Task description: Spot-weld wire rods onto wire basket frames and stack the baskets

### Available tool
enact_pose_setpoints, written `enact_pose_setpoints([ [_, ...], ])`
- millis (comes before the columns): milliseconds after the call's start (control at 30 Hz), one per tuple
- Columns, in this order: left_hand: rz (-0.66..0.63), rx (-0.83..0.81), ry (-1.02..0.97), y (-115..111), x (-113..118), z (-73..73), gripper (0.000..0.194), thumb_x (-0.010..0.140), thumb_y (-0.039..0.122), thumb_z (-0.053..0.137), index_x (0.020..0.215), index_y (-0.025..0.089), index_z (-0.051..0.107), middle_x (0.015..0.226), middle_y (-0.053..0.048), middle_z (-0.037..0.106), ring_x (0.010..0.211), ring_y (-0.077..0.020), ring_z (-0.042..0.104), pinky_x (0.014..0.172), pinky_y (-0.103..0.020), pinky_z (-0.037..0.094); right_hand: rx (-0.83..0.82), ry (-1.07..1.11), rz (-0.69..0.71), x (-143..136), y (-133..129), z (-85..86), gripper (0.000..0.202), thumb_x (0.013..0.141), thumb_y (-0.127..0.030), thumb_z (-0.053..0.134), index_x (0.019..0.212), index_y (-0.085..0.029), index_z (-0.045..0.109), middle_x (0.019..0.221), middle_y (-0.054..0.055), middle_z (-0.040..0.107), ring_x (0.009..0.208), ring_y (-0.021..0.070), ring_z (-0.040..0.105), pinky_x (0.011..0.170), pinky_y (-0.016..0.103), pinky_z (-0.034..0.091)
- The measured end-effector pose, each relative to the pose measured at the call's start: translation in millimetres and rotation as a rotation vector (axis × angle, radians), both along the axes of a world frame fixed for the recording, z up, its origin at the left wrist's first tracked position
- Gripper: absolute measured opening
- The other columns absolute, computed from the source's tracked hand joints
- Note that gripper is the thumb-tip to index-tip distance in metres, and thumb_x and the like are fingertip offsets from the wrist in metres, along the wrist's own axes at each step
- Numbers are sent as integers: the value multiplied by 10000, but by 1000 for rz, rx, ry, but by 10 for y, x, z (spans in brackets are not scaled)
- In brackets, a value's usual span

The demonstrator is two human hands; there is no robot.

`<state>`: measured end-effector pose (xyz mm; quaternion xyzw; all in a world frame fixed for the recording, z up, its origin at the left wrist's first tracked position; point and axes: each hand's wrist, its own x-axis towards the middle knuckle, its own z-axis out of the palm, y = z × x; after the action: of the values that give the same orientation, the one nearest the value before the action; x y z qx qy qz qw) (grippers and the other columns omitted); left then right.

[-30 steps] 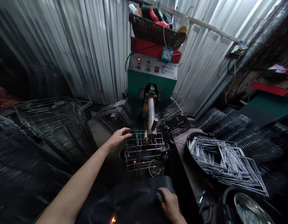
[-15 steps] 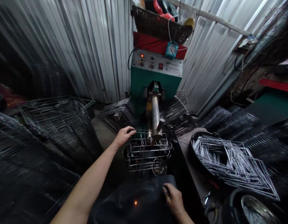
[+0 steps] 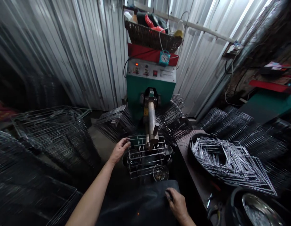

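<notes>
My left hand (image 3: 119, 150) pinches the upper left corner of a wire rack (image 3: 145, 156). The rack sits at the end of the thick metal arm (image 3: 151, 116) of a green machine (image 3: 136, 84) that looks like a spot welder. Over the dark apron (image 3: 145, 201) on my lap, my right hand (image 3: 177, 204) is curled closed, thumb against fingers. Something small and dark shows at its fingertips, too unclear to name. A small orange spark glows on the apron.
Stacked wire frames (image 3: 53, 128) stand at left, more (image 3: 117, 121) beside the machine. On the right bench, a black tub (image 3: 191, 153) holds loose wire frames (image 3: 244, 160). A metal bowl (image 3: 245, 201) is nearer me. Another bowl (image 3: 161, 172) lies below the rack. A wicker basket (image 3: 152, 36) tops the machine.
The view has shifted, so the machine and rack appear lower and slightly left. My left hand keeps its hold on the rack. The orange spark on the apron is smaller.
</notes>
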<state>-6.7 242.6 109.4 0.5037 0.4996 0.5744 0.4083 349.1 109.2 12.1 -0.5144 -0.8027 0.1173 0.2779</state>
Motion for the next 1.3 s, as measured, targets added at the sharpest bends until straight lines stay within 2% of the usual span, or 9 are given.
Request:
enact_pose_setpoints([
  [133,43,9,30,-181,4,72,533,711,580,557,1061,185,483,850,-1,508,749,-145,549,757,-331,501,15,4,-15,10,-2,75,193,847,-220,445,925,-224,622,840,32,694,770,173,676,670,238,520],
  [267,57,74,291,-547,64,264,454,765,534,521,1069,197,503,894,-30,533,860,-183,551,838,-348,463,14,24,-38,17,-70,109,198,845,-227,452,932,-210,629,860,41,696,780,171,672,679,237,516],
  [400,-126,218,592,-962,272,381,350,825,464,477,1062,209,521,856,-40,550,824,-180,543,802,-336,465,10,167,-41,14,-179,232,214,874,-249,431,932,-199,631,859,56,687,798,175,662,706,253,512],
  [467,-238,260,677,-1109,400,414,336,843,445,470,1075,207,526,821,-37,549,781,-172,545,758,-319,475,55,286,-59,-20,-204,456,228,894,-277,423,946,-194,629,858,64,676,811,177,651,723,266,511],
  [567,-342,290,759,-1237,586,508,353,856,447,468,1103,202,525,876,-52,577,805,-174,563,755,-311,484,117,309,11,-147,-142,990,254,880,-341,496,1044,-189,616,924,77,650,849,176,631,748,272,504],
  [700,-377,356,883,-1360,792,771,333,882,429,429,1111,208,524,965,-63,591,880,-184,569,789,-313,475,120,-14,197,-393,43,1695,452,800,-380,626,1210,-211,542,1144,78,593,941,168,614,759,233,482],
  [833,-337,365,964,-1498,899,1011,354,891,450,397,1119,209,521,952,-59,596,870,-186,574,782,-307,469,84,-278,310,-535,121,2020,417,814,-293,617,1215,-223,529,1165,47,596,972,164,602,699,208,452],
  [1067,-417,228,903,-1573,910,976,447,862,514,409,1093,168,570,992,-81,626,910,-208,581,820,-327,458,85,-243,354,-568,70,1833,291,866,-329,558,1109,-168,550,1066,52,624,916,157,602,660,220,417],
  [1300,-528,-119,525,-1531,631,995,558,842,571,384,1177,155,544,1082,-63,645,1019,-201,572,925,-321,425,109,-192,376,-604,90,1557,255,858,-332,578,1060,-178,567,1018,65,646,891,173,614,663,233,419],
])
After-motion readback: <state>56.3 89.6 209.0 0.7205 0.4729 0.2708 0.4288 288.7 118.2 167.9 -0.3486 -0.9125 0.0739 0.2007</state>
